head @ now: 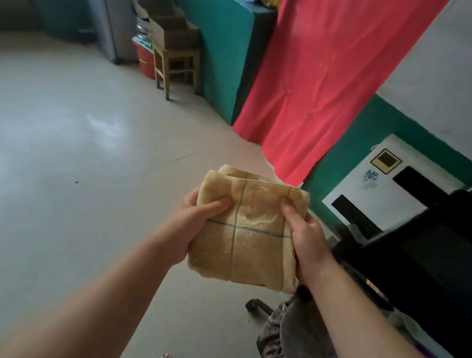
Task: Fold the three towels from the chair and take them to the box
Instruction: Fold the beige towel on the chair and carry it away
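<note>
A folded tan towel [249, 230] with thin blue lines is held up in front of me, above the floor. My left hand [195, 226] grips its left edge, thumb on top. My right hand [304, 236] grips its right edge. Below it, at the bottom right, a crumpled grey towel [296, 339] lies on the seat of a black chair [430, 262]. An open cardboard box [170, 29] stands on a small wooden stool [178, 65] across the room, by the green wall.
A red curtain [320, 81] hangs ahead on the right. A red bucket [145, 60] stands left of the stool, next to a grey fridge [112, 16]. A white board [391, 184] leans on the wall. Pale floor [63, 152] stretches between me and the box.
</note>
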